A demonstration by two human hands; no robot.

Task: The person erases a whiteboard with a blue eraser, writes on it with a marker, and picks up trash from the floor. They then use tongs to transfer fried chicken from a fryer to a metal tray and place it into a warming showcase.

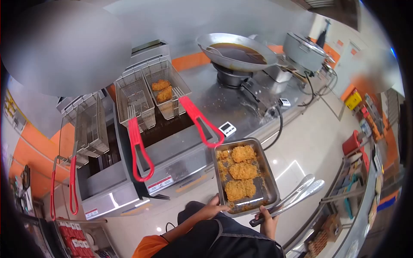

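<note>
A metal tray (271,185) bears three breaded pieces (244,170) and loose crumbs. My left hand (214,208) grips its near left edge. At the near right corner, my right hand (267,219) is closed around the dark handle of metal tongs (301,194) and touches the tray. The tongs point away to the right. Beyond the tray, a fryer basket with a red handle (202,124) holds two breaded pieces (161,90). An empty basket (134,96) hangs beside it on the left.
More baskets (91,129) hang at the far left. On the steel counter are a wok of brown oil (236,53) on a burner, a white timer (227,129) and a large lidded pot (303,51). Shelves (344,202) and a red bucket (352,142) stand right.
</note>
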